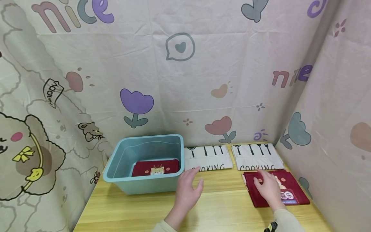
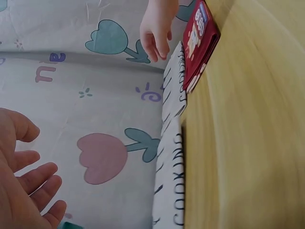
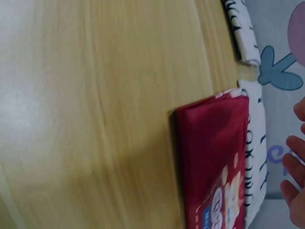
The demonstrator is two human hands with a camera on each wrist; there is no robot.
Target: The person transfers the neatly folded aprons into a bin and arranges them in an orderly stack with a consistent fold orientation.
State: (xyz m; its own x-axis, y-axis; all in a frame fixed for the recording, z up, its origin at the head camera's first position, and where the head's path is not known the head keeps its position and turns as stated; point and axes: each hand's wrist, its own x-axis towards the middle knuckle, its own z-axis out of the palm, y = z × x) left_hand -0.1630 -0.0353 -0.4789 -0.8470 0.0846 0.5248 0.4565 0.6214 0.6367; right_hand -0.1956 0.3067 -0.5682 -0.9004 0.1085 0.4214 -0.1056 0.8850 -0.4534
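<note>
Left hand (image 1: 186,190), right hand (image 1: 268,189) loosely spread, empty; folded red cloth (image 1: 292,184) below right. Rectangular smooth-walled bin (image 1: 150,186) holds second cloth (image 1: 157,168).

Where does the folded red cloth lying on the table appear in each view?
Head: the red cloth is at lower right, partly hidden by the right hand.
Left wrist: red cloth at the top, right of center.
Right wrist: red cloth at lower right, cut off by the bottom edge.
Shared landmark: the white cloth printed COOKING right beside it.

We saw a printed red cloth (image 1: 294,183) lying folded on the table (image 1: 226,209), a second red cloth (image 1: 168,166) inside the teal bin (image 1: 147,186).
</note>
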